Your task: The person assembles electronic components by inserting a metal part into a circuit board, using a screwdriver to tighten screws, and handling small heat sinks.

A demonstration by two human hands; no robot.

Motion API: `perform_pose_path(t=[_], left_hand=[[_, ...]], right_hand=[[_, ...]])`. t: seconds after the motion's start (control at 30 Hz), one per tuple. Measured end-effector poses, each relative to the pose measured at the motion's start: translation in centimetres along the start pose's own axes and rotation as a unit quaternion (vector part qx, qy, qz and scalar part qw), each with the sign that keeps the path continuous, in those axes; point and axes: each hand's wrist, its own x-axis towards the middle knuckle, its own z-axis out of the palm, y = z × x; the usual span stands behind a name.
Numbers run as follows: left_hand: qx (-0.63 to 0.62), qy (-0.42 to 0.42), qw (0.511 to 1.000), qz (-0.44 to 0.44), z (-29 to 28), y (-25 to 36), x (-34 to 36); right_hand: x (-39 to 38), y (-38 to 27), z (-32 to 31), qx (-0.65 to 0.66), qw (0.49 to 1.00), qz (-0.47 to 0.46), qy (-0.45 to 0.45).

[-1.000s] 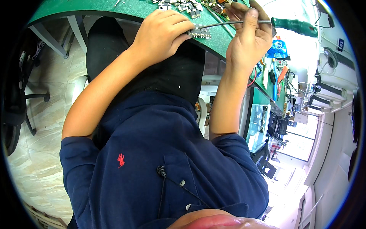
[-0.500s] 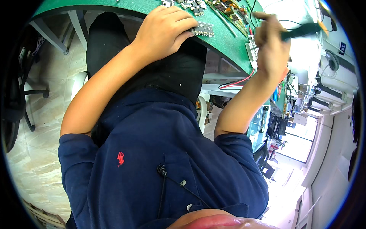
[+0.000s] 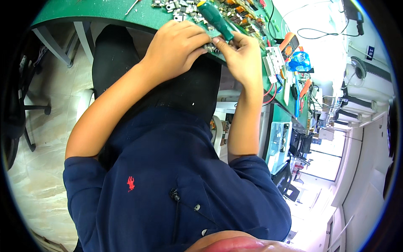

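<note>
1. At the near edge of the green counter (image 3: 105, 14), both hands meet over a small metal part (image 3: 211, 47) that lies right on the rim, partly hidden by fingers.
2. Left hand (image 3: 178, 48) is curled down over the part from the left, fingers closed around it and pinning it against the counter edge.
3. Right hand (image 3: 239, 56) grips the green-handled screwdriver (image 3: 215, 19); its fingertips pinch low on the tool, just beside the left hand's fingers.
4. Long axis of the screwdriver runs from upper left, out over the counter, down and to the right toward the part; the tip itself is covered, so I cannot tell whether it touches.
5. Both hands are about equally near the part, the left on it, the right at its right side.
6. Beyond the hands, loose metal pieces (image 3: 178, 8) and circuit boards (image 3: 239, 12) crowd the counter, leaving little room there.
7. Below the rim, open space drops to the person's dark lap; an orange meter (image 3: 289, 44) sits well off to the right.
</note>
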Motion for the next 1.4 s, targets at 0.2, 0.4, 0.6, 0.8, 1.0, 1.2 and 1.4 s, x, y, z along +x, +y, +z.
perform_pose_path(t=[0.2, 0.4, 0.6, 0.8, 1.0, 1.2, 1.4], left_hand=[[-0.032, 0.009, 0.999, -0.011, 0.2, 0.3, 0.1], [-0.037, 0.007, 0.999, -0.011, -0.1, 0.3, 0.2], [-0.046, -0.002, 0.999, -0.012, -0.3, 0.4, 0.5], [-0.035, -0.016, 0.999, -0.019, -0.5, 0.1, 0.4], [-0.039, -0.007, 0.999, -0.020, -0.4, 0.3, 0.3], [-0.028, 0.002, 1.000, -0.013, -0.4, 0.3, 0.5], [-0.012, 0.025, 1.000, 0.003, 0.1, 0.0, 0.2]], right_hand=[[1.5, -1.3, -2.0, -0.014, 0.994, 0.006, 0.109], [13.9, 4.7, -6.0, -0.049, 0.987, -0.006, 0.154], [25.2, 7.3, -7.5, -0.131, 0.965, -0.004, 0.226], [24.9, 6.8, -4.8, -0.059, 0.954, -0.054, 0.289], [14.9, 0.6, -6.2, 0.264, 0.947, -0.071, 0.171], [7.9, -1.1, -9.9, 0.481, 0.869, -0.099, 0.053], [3.8, -0.6, -7.0, 0.521, 0.849, -0.055, 0.072]])
